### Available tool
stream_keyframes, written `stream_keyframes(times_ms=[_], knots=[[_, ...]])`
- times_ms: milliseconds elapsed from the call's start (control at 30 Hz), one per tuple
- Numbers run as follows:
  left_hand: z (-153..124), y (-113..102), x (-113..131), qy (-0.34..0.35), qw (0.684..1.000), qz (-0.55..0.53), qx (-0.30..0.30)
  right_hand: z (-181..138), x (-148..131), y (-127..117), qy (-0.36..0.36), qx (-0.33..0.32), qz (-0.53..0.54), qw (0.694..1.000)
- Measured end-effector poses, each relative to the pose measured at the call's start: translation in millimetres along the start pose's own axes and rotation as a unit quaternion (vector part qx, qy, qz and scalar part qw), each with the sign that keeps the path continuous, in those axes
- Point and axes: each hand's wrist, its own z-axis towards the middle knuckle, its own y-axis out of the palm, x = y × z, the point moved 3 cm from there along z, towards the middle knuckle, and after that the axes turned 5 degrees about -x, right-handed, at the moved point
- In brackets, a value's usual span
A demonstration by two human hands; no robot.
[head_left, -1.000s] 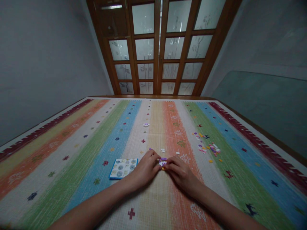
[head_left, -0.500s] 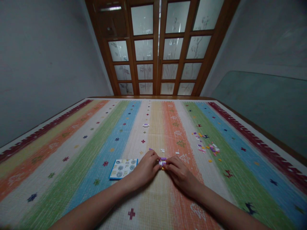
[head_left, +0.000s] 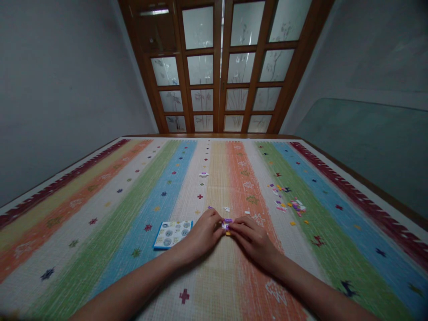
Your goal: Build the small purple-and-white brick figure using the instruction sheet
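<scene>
Currently: brick build (head_left: 226, 226), purple, white and yellow, sitting right of booklet (head_left: 173, 234), apparently part-assembled. Left hand (head_left: 209, 227) and right hand (head_left: 252, 234) pinching it from opposite sides, fingers nearly together; exact contact unclear. Seemingly joined: white-and-purple piece (head_left: 203, 174), lying beyond booklet. Seemingly unjoined: white bricks (head_left: 226, 209), lying beyond and right of booklet; mixed loose bricks (head_left: 298, 205), lying farther right.

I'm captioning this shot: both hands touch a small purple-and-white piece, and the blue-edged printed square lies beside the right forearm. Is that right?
Not quite: the blue-edged printed square lies beside the left forearm, as the head view shows. The rest is right: the left hand and right hand both touch a small purple-and-white piece.
</scene>
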Motion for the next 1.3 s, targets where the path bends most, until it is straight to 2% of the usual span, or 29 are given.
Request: stream_keyframes(times_ms=[167, 300, 400, 467, 600, 767, 900, 1033, 1133, 1200, 1300], knots=[[-4, -10, -1, -0.013, 1.000, 0.017, -0.005, 1, 3, -6, 0.035, 0.035, 0.012, 0.999], [-24, -47, -18, -0.058, 0.996, 0.066, -0.019, 1, 8, -8, 0.088, 0.046, 0.016, 0.995], [-47, -76, -39, -0.133, 0.982, 0.125, -0.055, 2, 9, -9, 0.103, 0.046, 0.023, 0.993], [-61, -88, -50, -0.193, 0.963, 0.161, -0.094, 2, 10, -11, 0.108, 0.050, 0.025, 0.993], [-74, -93, -60, -0.261, 0.936, 0.195, -0.131, 2, 12, -14, 0.124, 0.070, 0.026, 0.989], [-73, -91, -60, -0.257, 0.950, 0.121, -0.127, 0, 13, -16, 0.122, 0.079, 0.038, 0.989], [-60, -97, -42, -0.193, 0.977, 0.002, -0.089, 10, 3, -19, 0.149, 0.066, 0.073, 0.984], [-39, -107, -6, -0.108, 0.987, -0.109, -0.055, 31, -22, -17, 0.200, -0.068, 0.137, 0.968], [-25, -112, 23, -0.068, 0.982, -0.166, -0.056, 47, -42, -19, 0.214, -0.124, 0.187, 0.951], [-20, -113, 36, -0.057, 0.977, -0.201, -0.040, 54, -52, -25, 0.226, -0.125, 0.226, 0.939], [-18, -109, 46, -0.038, 0.952, -0.302, 0.025, 61, -61, -38, 0.235, -0.083, 0.257, 0.934]])
